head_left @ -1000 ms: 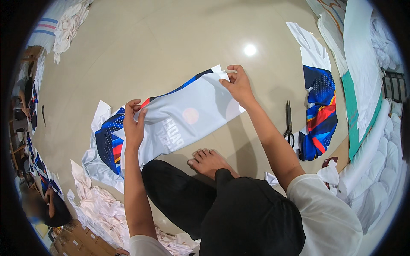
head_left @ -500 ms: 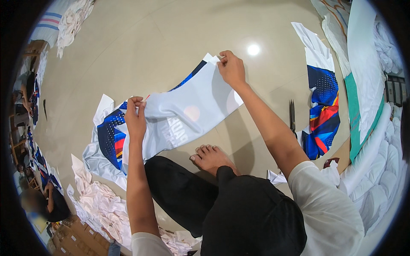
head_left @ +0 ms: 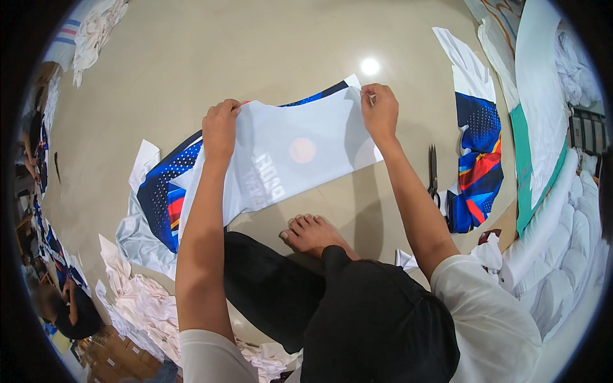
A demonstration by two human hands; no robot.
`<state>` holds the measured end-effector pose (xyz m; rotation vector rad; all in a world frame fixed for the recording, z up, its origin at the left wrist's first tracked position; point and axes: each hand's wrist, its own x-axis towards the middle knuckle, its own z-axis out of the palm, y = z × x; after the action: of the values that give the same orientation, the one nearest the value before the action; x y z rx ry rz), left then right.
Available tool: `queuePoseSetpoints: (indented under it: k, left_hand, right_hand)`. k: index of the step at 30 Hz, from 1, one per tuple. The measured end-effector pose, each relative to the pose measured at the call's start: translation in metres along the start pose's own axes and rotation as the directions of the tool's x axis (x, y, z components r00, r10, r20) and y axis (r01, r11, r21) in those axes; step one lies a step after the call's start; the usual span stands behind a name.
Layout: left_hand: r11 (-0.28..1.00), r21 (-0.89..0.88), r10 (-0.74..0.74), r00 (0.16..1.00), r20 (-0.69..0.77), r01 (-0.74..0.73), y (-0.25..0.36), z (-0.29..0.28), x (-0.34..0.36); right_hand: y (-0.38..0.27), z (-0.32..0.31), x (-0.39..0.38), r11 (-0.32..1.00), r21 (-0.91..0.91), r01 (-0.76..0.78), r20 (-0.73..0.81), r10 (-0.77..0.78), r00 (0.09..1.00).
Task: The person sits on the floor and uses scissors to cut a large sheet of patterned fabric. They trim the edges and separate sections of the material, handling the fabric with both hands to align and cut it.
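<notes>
Across the beige floor (head_left: 191, 70), a white-backed cloth (head_left: 325, 140) stretched wide beyond the person's bare foot (head_left: 313, 234), blue print peeping past its far edge; whether it touched the floor throughout, I couldn't tell. Well apart, to the right, lay a blue-and-red piece (head_left: 479, 150), perhaps set there to keep clear of the spread. Scissors (head_left: 433, 172) rested just beside that piece, I supposed for easy reach of the right arm. The left hand (head_left: 220, 131) and right hand (head_left: 381, 112) held the far edge at two separated spots, seemingly to keep it straight between them. Each hand's fingertips were pinched together on the fabric, with most of the cloth between them and toward the person.
</notes>
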<state>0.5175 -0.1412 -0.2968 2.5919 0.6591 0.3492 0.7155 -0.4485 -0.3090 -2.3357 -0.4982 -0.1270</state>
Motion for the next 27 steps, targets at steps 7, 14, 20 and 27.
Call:
queuePoseSetpoints:
  k: [7, 14, 20, 27]
  left_hand:
    - [0.996, 0.086, 0.026, 0.995, -0.100, -0.018, -0.003, 0.005, -0.019]
    - [0.997, 0.066, -0.027, 0.996, -0.087, 0.033, -0.001, 0.013, -0.019]
    - [0.997, 0.049, 0.072, 0.993, -0.099, -0.068, 0.000, 0.002, -0.023]
    - [0.990, 0.073, 0.131, 0.987, -0.090, -0.124, 0.005, -0.004, -0.023]
  right_hand:
    - [-0.015, -0.010, -0.006, 0.920, 0.392, -0.016, 0.092, -0.022, 0.995]
    - [0.011, -0.011, -0.008, 0.845, 0.475, -0.244, 0.268, 0.126, 0.955]
    - [0.008, -0.001, 0.004, 0.897, 0.383, -0.220, 0.225, 0.141, 0.964]
    - [0.015, 0.008, 0.008, 0.930, 0.348, -0.117, 0.142, 0.071, 0.987]
